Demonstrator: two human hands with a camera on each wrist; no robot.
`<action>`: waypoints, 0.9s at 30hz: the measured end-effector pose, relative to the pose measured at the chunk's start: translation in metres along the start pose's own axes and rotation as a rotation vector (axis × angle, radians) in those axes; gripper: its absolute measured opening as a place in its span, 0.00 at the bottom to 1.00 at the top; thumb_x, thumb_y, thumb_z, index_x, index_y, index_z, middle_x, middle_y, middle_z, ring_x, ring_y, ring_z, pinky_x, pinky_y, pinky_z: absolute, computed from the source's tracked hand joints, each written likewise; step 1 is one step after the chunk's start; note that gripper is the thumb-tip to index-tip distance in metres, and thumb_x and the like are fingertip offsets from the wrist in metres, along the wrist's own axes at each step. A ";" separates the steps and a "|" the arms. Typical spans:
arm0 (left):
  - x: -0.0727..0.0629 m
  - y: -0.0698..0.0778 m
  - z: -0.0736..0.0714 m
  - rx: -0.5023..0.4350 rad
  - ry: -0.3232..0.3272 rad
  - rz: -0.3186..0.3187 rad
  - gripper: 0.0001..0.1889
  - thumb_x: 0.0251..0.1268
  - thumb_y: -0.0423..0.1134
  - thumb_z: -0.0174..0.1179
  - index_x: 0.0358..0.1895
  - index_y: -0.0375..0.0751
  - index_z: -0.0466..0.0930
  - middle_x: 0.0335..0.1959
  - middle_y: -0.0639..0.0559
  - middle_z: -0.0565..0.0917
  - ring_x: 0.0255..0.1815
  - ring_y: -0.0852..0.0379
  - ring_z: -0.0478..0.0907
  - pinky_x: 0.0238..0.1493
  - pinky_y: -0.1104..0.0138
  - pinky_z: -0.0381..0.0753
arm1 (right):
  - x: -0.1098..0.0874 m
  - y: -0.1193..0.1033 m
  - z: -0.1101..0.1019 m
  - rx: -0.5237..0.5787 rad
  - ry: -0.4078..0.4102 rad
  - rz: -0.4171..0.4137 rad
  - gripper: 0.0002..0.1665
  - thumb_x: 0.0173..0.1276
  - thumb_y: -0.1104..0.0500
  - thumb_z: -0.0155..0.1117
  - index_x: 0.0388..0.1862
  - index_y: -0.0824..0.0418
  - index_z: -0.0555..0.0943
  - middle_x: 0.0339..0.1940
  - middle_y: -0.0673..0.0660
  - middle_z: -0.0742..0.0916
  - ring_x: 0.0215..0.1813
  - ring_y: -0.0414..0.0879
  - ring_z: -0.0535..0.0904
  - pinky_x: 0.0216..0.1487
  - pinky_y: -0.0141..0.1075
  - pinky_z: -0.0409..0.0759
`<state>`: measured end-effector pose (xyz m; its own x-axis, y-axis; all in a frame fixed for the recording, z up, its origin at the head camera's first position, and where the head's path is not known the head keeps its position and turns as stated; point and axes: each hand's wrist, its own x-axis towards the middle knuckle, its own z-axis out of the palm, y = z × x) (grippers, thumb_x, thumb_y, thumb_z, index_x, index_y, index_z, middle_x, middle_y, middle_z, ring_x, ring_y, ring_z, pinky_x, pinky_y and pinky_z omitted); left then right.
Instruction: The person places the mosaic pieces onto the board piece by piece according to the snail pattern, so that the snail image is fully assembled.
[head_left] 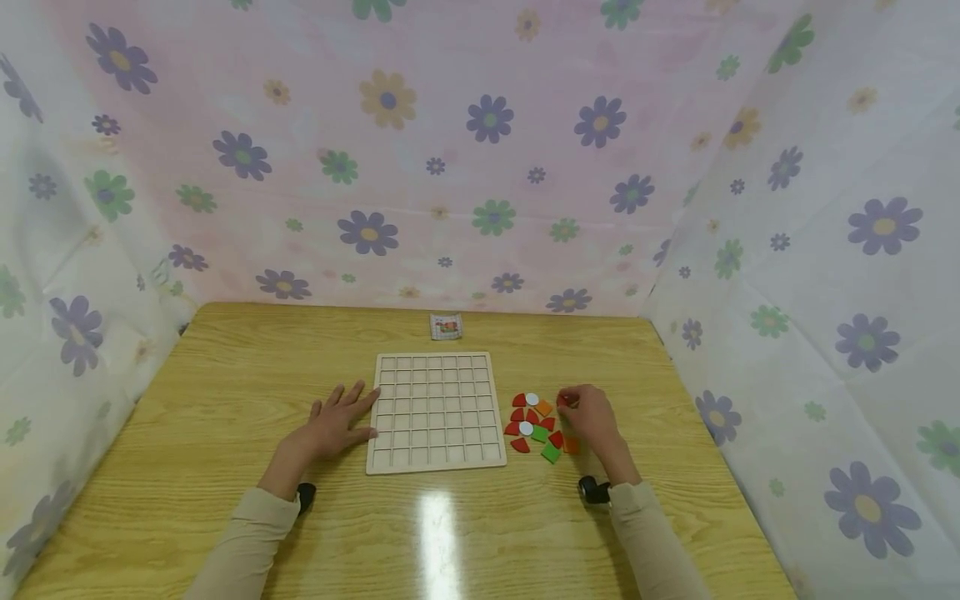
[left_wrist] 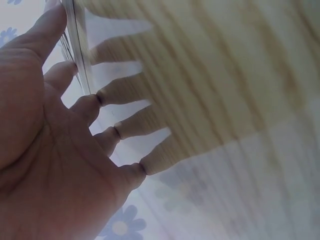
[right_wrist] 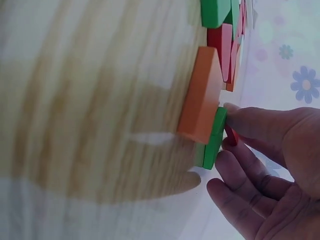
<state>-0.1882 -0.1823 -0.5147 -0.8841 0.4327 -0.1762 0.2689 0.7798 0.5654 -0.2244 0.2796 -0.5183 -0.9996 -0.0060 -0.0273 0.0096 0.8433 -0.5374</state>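
Observation:
My left hand [head_left: 335, 423] lies spread at the left side of a wooden grid board [head_left: 372, 458], with the thumb and index finger at its edge. In the left wrist view, the fingertips of the left hand [left_wrist: 60, 135] rest on the tabletop. To the right of the board, my right hand [head_left: 592, 417] pinches a red quarter-circle tile [right_wrist: 231, 136] between thumb and fingers. Close by its thumb are a green tile [right_wrist: 214, 142] and an orange square tile [right_wrist: 202, 97]. The pinched red tile [head_left: 562, 401] is partly covered by the fingers in the head view.
Several loose tiles lie between board and right hand: red quarter-circles [head_left: 520, 446], white discs [head_left: 526, 428], green squares [head_left: 551, 452] and an orange tile [head_left: 543, 407]. A small picture card [head_left: 446, 326] lies behind the board. Flowered curtains [head_left: 450, 167] enclose the wooden table [head_left: 360, 533].

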 end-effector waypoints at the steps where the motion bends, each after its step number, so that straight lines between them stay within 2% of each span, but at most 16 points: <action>1: 0.000 0.001 0.000 0.001 0.002 0.000 0.39 0.75 0.53 0.58 0.81 0.39 0.55 0.82 0.29 0.47 0.79 0.21 0.37 0.69 0.24 0.35 | 0.000 0.001 0.000 0.000 -0.003 0.003 0.17 0.68 0.66 0.70 0.55 0.70 0.86 0.45 0.65 0.90 0.47 0.58 0.86 0.51 0.52 0.84; 8: -0.001 0.005 -0.001 0.007 0.017 0.006 0.38 0.75 0.50 0.59 0.80 0.37 0.56 0.81 0.27 0.49 0.79 0.20 0.39 0.68 0.23 0.38 | 0.000 0.001 -0.002 0.004 -0.001 -0.005 0.19 0.68 0.65 0.70 0.57 0.71 0.85 0.46 0.67 0.89 0.48 0.60 0.86 0.48 0.51 0.84; 13: 0.000 0.004 0.001 0.000 0.015 -0.002 0.38 0.76 0.50 0.58 0.81 0.38 0.56 0.81 0.28 0.48 0.79 0.21 0.38 0.69 0.24 0.36 | -0.002 0.000 -0.003 -0.001 0.009 0.000 0.19 0.67 0.66 0.71 0.56 0.70 0.85 0.45 0.67 0.90 0.46 0.59 0.87 0.45 0.50 0.85; 17: 0.000 0.006 0.000 0.003 0.008 -0.018 0.38 0.76 0.51 0.58 0.81 0.39 0.56 0.81 0.29 0.48 0.80 0.22 0.39 0.69 0.24 0.37 | -0.002 0.002 -0.006 0.014 0.043 0.000 0.15 0.67 0.64 0.71 0.51 0.68 0.88 0.42 0.64 0.91 0.43 0.57 0.87 0.44 0.50 0.84; 23: 0.000 0.007 0.001 0.010 0.017 -0.012 0.38 0.75 0.50 0.59 0.80 0.38 0.57 0.81 0.28 0.49 0.79 0.21 0.40 0.68 0.23 0.39 | -0.003 0.007 -0.009 0.112 0.095 -0.006 0.08 0.64 0.65 0.74 0.40 0.69 0.89 0.36 0.63 0.91 0.38 0.56 0.87 0.42 0.48 0.85; 27: 0.001 0.005 0.001 0.013 0.019 -0.008 0.38 0.75 0.50 0.59 0.80 0.38 0.57 0.81 0.28 0.49 0.79 0.20 0.40 0.68 0.23 0.39 | -0.003 0.014 -0.010 0.188 0.112 0.020 0.08 0.65 0.64 0.73 0.38 0.69 0.88 0.34 0.63 0.91 0.37 0.54 0.88 0.39 0.42 0.85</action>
<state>-0.1871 -0.1777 -0.5128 -0.8933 0.4180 -0.1651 0.2670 0.7891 0.5532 -0.2219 0.2970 -0.5173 -0.9957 0.0787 0.0488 0.0238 0.7272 -0.6860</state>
